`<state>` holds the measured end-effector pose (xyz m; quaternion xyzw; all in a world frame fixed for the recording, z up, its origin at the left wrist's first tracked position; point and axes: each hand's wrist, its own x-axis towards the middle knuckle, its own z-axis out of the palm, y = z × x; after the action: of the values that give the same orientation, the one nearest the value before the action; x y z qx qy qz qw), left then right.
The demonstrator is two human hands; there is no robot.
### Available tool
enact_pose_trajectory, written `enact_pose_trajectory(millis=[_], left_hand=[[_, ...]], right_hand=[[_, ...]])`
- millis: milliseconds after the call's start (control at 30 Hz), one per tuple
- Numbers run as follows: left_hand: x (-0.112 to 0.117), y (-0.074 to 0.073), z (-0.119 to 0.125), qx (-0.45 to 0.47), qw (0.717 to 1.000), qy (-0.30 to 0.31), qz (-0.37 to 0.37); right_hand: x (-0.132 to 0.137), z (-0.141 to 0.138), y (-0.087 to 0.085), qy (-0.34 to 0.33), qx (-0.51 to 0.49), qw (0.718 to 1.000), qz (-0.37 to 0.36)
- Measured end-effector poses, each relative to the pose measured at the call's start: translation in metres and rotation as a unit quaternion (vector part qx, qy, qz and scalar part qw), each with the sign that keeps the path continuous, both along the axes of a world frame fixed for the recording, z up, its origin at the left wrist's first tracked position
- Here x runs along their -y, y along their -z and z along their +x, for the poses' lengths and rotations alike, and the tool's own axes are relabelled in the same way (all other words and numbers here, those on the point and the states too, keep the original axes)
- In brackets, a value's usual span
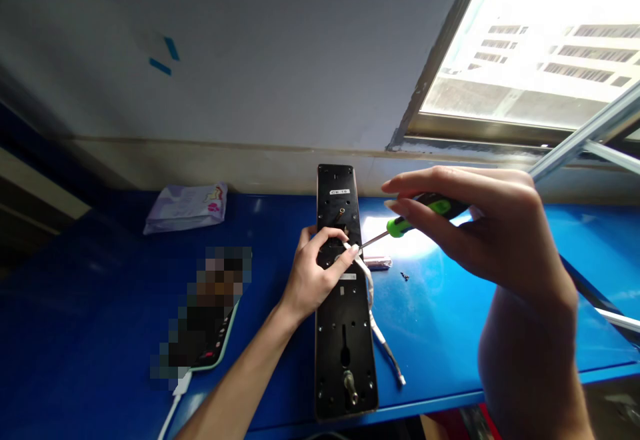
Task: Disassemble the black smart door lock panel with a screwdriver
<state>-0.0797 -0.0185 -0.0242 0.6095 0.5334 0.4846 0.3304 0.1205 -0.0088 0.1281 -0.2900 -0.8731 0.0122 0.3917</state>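
A right hand (480, 227) clamps a green-handled screwdriver (430, 210), its tip pointing toward eight o'clock at a black door-lock panel (345, 320) lying flat on a blue table (450, 320). The left hand (315, 270) grips the panel's middle, fingertips on a white cable (373, 307). A loose screw (405, 276) lies at the panel's three o'clock, a tissue pack (186, 207) at ten o'clock.

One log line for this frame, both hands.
left hand pinches white cable on black lock panel | right hand holds green screwdriver, tip toward panel | loose screws on blue table
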Motion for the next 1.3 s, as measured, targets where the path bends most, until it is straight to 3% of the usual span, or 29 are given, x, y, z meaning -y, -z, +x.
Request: enact_pose_trajectory(millis=[300,500,1300], left_hand=[[-0.0005,0.0007,0.0001,0.003,1.000,0.003,-0.005],[0.0003,-0.0023,0.0001,-0.003,1.000,0.002,-0.003],[0.0007,-0.0013,-0.0005,-0.007,1.000,0.003,-0.002]], right_hand=[[0.0009,-0.0012,-0.0025,-0.018,0.012,0.999,-0.025],[0.0004,-0.0041,0.0009,0.016,-0.002,1.000,0.013],[-0.0012,-0.0011,-0.0007,-0.019,-0.007,1.000,-0.009]])
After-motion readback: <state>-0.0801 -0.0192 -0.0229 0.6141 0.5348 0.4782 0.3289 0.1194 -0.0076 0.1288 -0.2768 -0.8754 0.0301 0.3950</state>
